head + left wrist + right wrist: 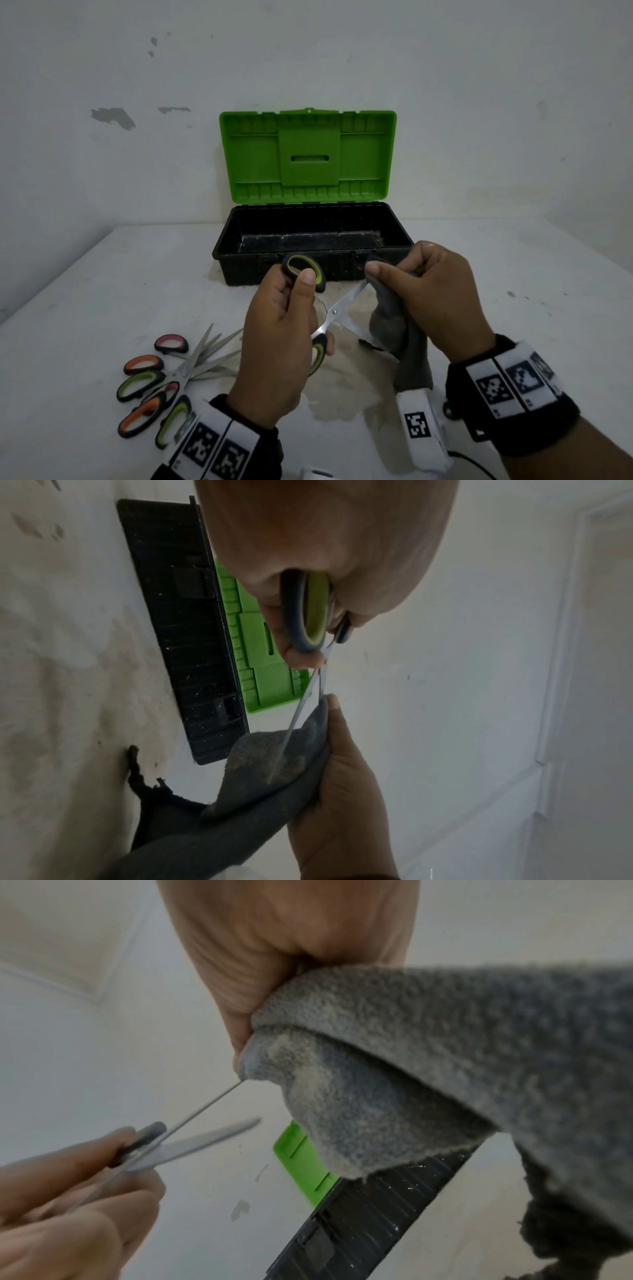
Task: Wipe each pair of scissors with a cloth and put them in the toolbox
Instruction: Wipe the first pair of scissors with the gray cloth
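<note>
We hold the green-handled scissors [320, 317] spread open above the tabletop [102, 291], just before the open toolbox [313, 240]. Our left hand [277, 346] grips the handles; one blade runs up and right into the grey cloth [394, 322], pinched round it by our right hand [431, 291]. The other scissors [171, 373] wait at left.
</note>
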Action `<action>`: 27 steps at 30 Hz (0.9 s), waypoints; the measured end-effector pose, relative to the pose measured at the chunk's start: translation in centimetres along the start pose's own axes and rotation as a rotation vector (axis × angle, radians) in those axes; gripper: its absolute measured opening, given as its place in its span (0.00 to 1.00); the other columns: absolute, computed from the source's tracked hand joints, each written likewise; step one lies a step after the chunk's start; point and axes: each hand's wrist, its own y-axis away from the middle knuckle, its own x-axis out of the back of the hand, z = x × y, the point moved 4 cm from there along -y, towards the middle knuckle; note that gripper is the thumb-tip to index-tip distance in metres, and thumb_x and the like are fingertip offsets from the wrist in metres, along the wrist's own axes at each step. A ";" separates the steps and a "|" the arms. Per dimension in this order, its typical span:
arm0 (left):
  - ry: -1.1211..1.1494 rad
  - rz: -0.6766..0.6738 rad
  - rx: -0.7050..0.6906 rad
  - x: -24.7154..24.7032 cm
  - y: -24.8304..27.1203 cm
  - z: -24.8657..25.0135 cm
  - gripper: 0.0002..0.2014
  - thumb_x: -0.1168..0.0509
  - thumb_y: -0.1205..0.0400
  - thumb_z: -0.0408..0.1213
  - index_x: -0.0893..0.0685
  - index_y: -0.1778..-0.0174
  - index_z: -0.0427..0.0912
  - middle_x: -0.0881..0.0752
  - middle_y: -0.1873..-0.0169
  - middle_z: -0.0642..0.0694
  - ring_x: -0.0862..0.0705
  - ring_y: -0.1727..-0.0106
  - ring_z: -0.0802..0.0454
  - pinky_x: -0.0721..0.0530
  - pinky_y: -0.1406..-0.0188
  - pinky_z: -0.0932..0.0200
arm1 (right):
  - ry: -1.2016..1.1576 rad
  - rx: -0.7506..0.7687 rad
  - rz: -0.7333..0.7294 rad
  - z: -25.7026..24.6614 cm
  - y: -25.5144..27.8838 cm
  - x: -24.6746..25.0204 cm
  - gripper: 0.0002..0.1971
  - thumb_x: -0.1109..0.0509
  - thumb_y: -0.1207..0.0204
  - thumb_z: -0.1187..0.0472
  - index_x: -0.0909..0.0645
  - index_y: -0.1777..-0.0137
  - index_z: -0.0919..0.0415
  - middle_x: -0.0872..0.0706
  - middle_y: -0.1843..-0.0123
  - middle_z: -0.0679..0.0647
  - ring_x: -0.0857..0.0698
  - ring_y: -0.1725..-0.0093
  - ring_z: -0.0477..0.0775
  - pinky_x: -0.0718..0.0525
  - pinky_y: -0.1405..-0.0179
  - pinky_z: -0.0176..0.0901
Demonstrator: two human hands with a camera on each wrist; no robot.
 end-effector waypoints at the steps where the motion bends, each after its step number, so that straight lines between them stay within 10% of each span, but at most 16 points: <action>1: -0.002 0.004 0.002 0.0 0.0 0.0 0.11 0.41 0.14 0.43 0.19 0.55 0.41 0.37 0.79 0.49 0.37 0.79 0.55 0.21 0.76 0.52 | -0.005 -0.006 0.009 0.2 -0.1 0.1 0.22 0.14 0.38 0.50 0.25 0.75 0.58 0.20 0.77 0.50 0.24 0.77 0.41 0.27 0.77 0.27; 10: 0.092 0.013 0.188 0.3 -0.1 -1.1 0.02 0.36 0.16 0.33 0.18 0.50 0.40 0.26 0.71 0.46 0.25 0.71 0.53 0.20 0.68 0.52 | -0.082 -0.078 0.123 1.7 -0.8 2.0 0.21 0.15 0.36 0.49 0.23 0.74 0.60 0.18 0.75 0.54 0.22 0.76 0.48 0.22 0.73 0.42; 16: -0.186 -0.101 0.196 0.9 0.3 -2.2 0.17 0.31 0.23 0.23 0.15 0.52 0.54 0.11 0.61 0.50 0.14 0.60 0.56 0.19 0.55 0.57 | -0.159 -0.092 0.124 1.6 0.0 3.0 0.19 0.17 0.34 0.51 0.23 0.72 0.60 0.19 0.75 0.53 0.22 0.75 0.48 0.21 0.73 0.42; 27: -0.771 -0.167 -0.285 0.6 0.0 -0.8 0.13 0.24 0.27 0.26 0.14 0.57 0.49 0.25 0.50 0.58 0.20 0.50 0.64 0.18 0.58 0.76 | -0.122 -0.080 0.112 1.7 0.8 3.2 0.19 0.17 0.35 0.50 0.21 0.71 0.61 0.17 0.74 0.57 0.21 0.75 0.48 0.22 0.75 0.35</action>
